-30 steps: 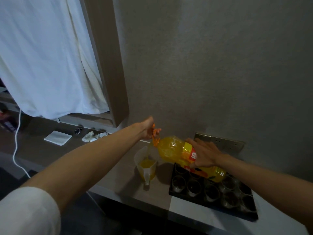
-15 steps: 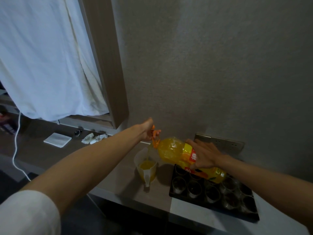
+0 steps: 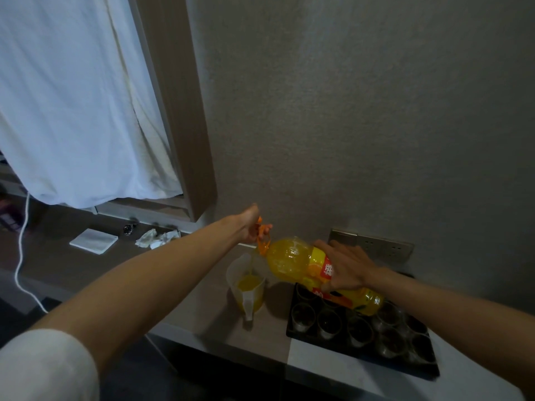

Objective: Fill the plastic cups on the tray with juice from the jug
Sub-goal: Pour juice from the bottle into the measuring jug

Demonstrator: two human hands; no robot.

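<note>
The left hand (image 3: 250, 227) grips the orange handle at the neck of a juice bottle (image 3: 292, 263), and the right hand (image 3: 344, 267) lies over its labelled middle, fingers curled round it, both arms stretched forward, tipping it nearly flat. Its mouth hangs over the jug (image 3: 247, 287), just left of the tray (image 3: 292, 328). The jug looks partly filled; the cups (image 3: 304, 315) on the tray look empty, so filling them remains.

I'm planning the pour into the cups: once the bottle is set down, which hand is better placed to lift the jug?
Probably the left hand: it holds the bottle handle directly above the jug. The right hand grips the bottle's body over the tray, farther away.
</note>
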